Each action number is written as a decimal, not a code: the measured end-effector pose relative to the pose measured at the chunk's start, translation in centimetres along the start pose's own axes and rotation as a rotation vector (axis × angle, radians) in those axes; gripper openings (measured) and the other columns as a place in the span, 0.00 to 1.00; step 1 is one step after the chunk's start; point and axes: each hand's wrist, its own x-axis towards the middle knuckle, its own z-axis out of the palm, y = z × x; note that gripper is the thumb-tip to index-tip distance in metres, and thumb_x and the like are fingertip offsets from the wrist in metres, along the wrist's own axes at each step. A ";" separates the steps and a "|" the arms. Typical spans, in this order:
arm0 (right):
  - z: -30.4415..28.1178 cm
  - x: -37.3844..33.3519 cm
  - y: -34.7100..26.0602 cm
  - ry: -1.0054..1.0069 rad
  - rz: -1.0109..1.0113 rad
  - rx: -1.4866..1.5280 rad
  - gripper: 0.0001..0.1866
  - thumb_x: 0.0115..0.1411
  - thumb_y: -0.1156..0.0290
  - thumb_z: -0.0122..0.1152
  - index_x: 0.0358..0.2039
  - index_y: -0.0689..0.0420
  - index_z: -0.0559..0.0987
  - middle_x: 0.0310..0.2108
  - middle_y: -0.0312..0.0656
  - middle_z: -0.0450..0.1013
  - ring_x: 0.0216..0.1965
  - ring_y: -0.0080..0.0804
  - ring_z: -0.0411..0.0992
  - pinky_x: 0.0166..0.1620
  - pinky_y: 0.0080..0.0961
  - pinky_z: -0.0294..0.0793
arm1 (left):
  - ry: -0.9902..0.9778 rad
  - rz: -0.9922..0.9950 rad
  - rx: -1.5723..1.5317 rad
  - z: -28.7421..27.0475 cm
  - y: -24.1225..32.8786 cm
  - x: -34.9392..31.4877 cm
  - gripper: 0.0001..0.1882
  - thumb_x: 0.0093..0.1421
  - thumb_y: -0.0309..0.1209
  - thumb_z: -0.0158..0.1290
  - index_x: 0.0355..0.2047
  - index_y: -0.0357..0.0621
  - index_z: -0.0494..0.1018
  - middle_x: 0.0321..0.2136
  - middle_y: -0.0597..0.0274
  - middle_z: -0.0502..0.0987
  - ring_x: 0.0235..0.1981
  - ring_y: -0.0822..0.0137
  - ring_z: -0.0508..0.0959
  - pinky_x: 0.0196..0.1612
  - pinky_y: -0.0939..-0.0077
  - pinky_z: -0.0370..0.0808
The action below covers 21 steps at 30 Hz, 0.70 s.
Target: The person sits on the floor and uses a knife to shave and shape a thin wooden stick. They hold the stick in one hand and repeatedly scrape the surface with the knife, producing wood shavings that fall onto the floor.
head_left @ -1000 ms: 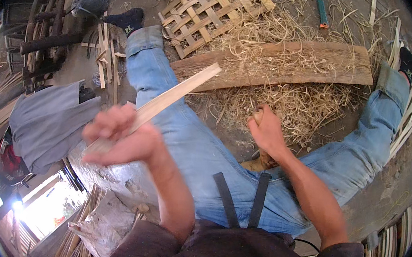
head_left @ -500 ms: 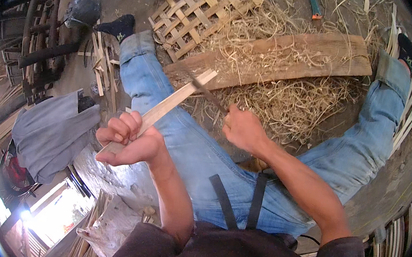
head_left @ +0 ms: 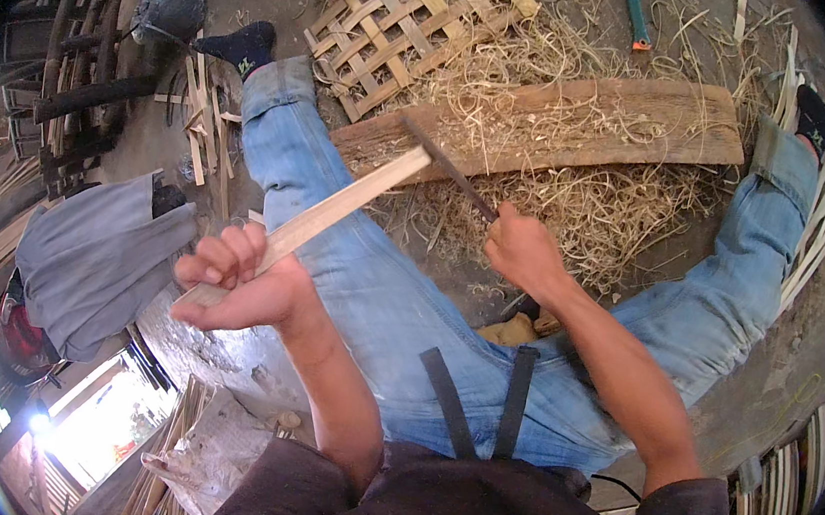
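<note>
My left hand (head_left: pixel 234 279) grips the near end of a flat pale bamboo strip (head_left: pixel 337 211) that slants up and away over my left thigh. My right hand (head_left: pixel 526 251) holds the handle of a dark knife (head_left: pixel 447 166). Its blade meets the far tip of the strip. Beyond the knife lies a long wooden plank (head_left: pixel 587 125) among loose bamboo shavings (head_left: pixel 599 207). I sit on the ground with my legs in blue jeans spread apart.
A woven bamboo mat (head_left: pixel 407 26) lies at the back left. Thin bamboo strips (head_left: pixel 806 249) are piled by my right leg. A grey cloth (head_left: pixel 91 254) and dark poles (head_left: pixel 80 72) lie to my left. An orange-handled tool (head_left: pixel 637 12) rests far back.
My right hand rose from the shavings with the knife and brought its blade to the strip's far tip. My left hand lowered the strip slightly.
</note>
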 end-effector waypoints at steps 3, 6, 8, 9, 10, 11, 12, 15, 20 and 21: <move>0.1 -0.4 -1.6 0.021 0.039 0.079 0.19 0.55 0.68 0.55 0.41 0.70 0.68 0.24 0.63 0.74 0.30 0.61 0.75 0.36 0.49 0.75 | 0.053 0.025 0.034 -0.1 0.3 0.0 0.31 0.62 0.65 0.39 0.20 0.53 0.54 0.12 0.73 0.49 0.12 0.79 0.48 0.18 0.82 0.44; -0.1 -1.3 -4.1 -0.069 0.080 0.041 0.18 0.56 0.68 0.55 0.40 0.70 0.68 0.26 0.62 0.74 0.30 0.60 0.76 0.37 0.48 0.76 | 0.039 0.079 0.181 -0.3 -1.0 -0.8 0.30 0.62 0.64 0.39 0.21 0.52 0.56 0.13 0.74 0.50 0.12 0.79 0.49 0.18 0.84 0.46; -1.6 -4.2 -7.4 -0.112 -0.002 -0.044 0.16 0.58 0.68 0.55 0.39 0.68 0.68 0.27 0.60 0.75 0.30 0.60 0.76 0.35 0.48 0.77 | 0.089 0.080 0.173 -0.8 -1.8 -0.7 0.29 0.62 0.64 0.39 0.22 0.52 0.57 0.13 0.74 0.51 0.12 0.79 0.50 0.18 0.84 0.47; -2.8 -6.0 -9.8 -0.130 -0.075 -0.103 0.14 0.59 0.68 0.54 0.37 0.67 0.68 0.28 0.59 0.75 0.29 0.59 0.76 0.34 0.47 0.78 | 0.121 0.084 0.191 -1.3 -1.3 -0.8 0.29 0.62 0.64 0.39 0.22 0.52 0.58 0.14 0.74 0.52 0.12 0.79 0.51 0.18 0.84 0.47; -4.0 -7.6 -12.1 -0.070 -0.142 -0.232 0.13 0.58 0.65 0.56 0.34 0.63 0.69 0.26 0.51 0.75 0.27 0.50 0.78 0.28 0.42 0.79 | 0.115 0.100 0.215 -1.5 -1.2 -1.0 0.29 0.63 0.64 0.39 0.22 0.52 0.58 0.14 0.74 0.52 0.13 0.79 0.52 0.19 0.85 0.48; -5.2 -9.3 -14.5 -0.005 -0.164 -0.352 0.12 0.56 0.65 0.57 0.32 0.61 0.70 0.24 0.46 0.74 0.25 0.43 0.78 0.25 0.37 0.78 | 0.125 0.083 0.187 -1.6 -1.3 -1.1 0.29 0.63 0.64 0.38 0.23 0.52 0.58 0.15 0.73 0.52 0.14 0.79 0.52 0.19 0.84 0.49; -6.1 -10.8 -16.6 0.054 -0.198 -0.468 0.12 0.55 0.64 0.58 0.31 0.58 0.70 0.22 0.42 0.72 0.23 0.35 0.78 0.21 0.33 0.77 | 0.136 0.077 0.168 -1.9 -0.9 -1.2 0.29 0.63 0.64 0.38 0.23 0.52 0.58 0.15 0.73 0.53 0.15 0.79 0.53 0.19 0.83 0.50; -8.0 -12.9 -19.1 0.144 -0.244 -0.410 0.08 0.54 0.64 0.57 0.29 0.53 0.70 0.19 0.34 0.68 0.18 0.24 0.74 0.17 0.25 0.73 | 0.237 0.041 0.358 0.1 -1.8 -1.9 0.30 0.63 0.65 0.37 0.23 0.51 0.58 0.18 0.73 0.55 0.18 0.77 0.55 0.21 0.79 0.53; -6.2 -6.6 -13.2 -0.029 -0.204 -0.119 0.09 0.59 0.67 0.52 0.34 0.60 0.70 0.23 0.47 0.74 0.23 0.48 0.77 0.25 0.41 0.76 | 0.155 0.048 0.117 -1.2 -1.0 -1.2 0.31 0.62 0.65 0.40 0.22 0.49 0.56 0.14 0.72 0.53 0.14 0.77 0.51 0.19 0.80 0.48; -3.1 -3.6 -9.5 -0.007 -0.180 -0.082 0.11 0.60 0.66 0.52 0.37 0.62 0.69 0.25 0.51 0.75 0.26 0.54 0.76 0.28 0.44 0.76 | 0.010 0.023 0.074 -1.4 -0.5 -1.2 0.32 0.61 0.65 0.40 0.21 0.49 0.56 0.13 0.72 0.53 0.13 0.78 0.50 0.19 0.80 0.47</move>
